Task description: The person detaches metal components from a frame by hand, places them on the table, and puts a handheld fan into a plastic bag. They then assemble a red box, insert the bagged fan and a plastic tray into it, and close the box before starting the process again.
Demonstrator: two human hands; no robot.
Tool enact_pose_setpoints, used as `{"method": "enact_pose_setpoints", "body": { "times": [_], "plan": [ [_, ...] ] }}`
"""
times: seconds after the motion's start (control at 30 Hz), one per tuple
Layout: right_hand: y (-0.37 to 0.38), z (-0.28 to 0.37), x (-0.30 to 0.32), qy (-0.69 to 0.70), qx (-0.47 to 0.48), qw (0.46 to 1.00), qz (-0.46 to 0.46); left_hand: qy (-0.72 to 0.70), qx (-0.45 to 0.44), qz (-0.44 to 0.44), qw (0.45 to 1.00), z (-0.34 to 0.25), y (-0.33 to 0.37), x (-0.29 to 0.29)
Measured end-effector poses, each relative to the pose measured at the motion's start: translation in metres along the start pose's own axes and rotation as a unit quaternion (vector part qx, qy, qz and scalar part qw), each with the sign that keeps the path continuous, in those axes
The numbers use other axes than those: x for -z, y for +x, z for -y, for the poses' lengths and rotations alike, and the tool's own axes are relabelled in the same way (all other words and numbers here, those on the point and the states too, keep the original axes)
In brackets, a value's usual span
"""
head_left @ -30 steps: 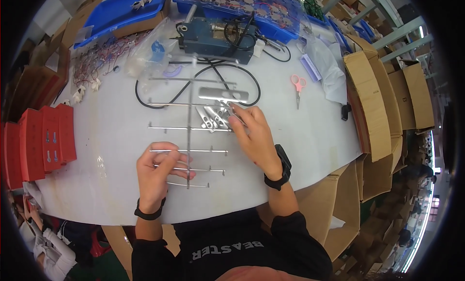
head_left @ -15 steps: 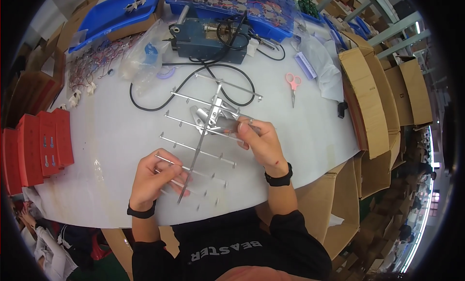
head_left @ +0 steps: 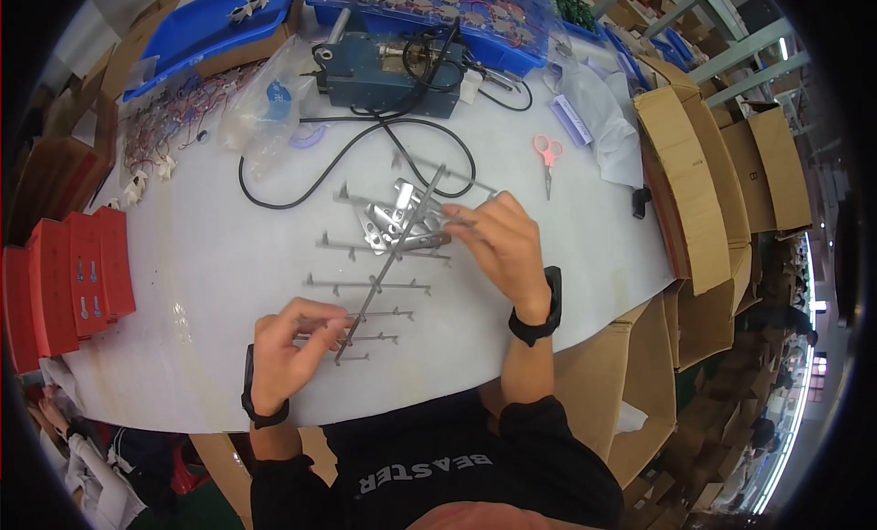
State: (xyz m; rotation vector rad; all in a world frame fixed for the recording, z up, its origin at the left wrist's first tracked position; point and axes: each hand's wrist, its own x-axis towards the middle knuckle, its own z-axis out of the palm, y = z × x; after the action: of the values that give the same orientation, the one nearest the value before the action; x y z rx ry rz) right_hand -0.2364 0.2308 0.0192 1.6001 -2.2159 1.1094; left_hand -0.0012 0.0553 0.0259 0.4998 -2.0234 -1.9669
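Note:
An antenna-like metal rack (head_left: 388, 263), with one long bar and several crossbars bearing small clips, is held at a slant above the table. My left hand (head_left: 294, 352) is closed at its near end, fingertips pinched on a crossbar. Toward the far end, my right hand (head_left: 502, 249) is closed with its fingers on a crossbar's right side; the fingertips are partly blurred. Behind the rack lies a small pile of shiny silver metal parts (head_left: 403, 197), partly hidden by its bars.
A blue machine (head_left: 379, 82) with a black cable (head_left: 352, 155) stands at the back. Pink scissors (head_left: 548, 153) lie right, near a plastic bag (head_left: 607, 128). Red boxes (head_left: 68, 274) line the left edge; cardboard boxes (head_left: 681, 183) stand right. Blue trays (head_left: 219, 37) sit behind.
The rack has tilted and turned, its far end swinging to the right. My right hand has turned and moved slightly right and up; my left hand stays near the rack's near end.

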Motion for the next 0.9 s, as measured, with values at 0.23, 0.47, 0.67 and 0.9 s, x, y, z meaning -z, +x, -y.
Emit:
{"method": "enact_pose_setpoints", "body": {
  "times": [0.23, 0.47, 0.67, 0.9],
  "plan": [
    [0.003, 0.019, -0.031, -0.051, -0.043, 0.993, -0.098, -0.174, 0.016, 0.011, 0.985, -0.001, 0.003, 0.018],
    [-0.002, 0.013, -0.031, -0.080, -0.043, 0.996, 0.007, 0.088, -0.153, 0.060, 0.983, 0.001, 0.001, 0.021],
    [-0.004, -0.001, -0.027, -0.056, -0.008, 0.998, 0.037, -0.101, 0.040, -0.169, 0.980, -0.002, 0.011, 0.013],
    [-0.001, 0.006, -0.006, 0.446, -0.293, 0.843, -0.064, -0.059, 0.107, -0.017, 0.992, -0.002, 0.010, 0.027]
  ]
}}
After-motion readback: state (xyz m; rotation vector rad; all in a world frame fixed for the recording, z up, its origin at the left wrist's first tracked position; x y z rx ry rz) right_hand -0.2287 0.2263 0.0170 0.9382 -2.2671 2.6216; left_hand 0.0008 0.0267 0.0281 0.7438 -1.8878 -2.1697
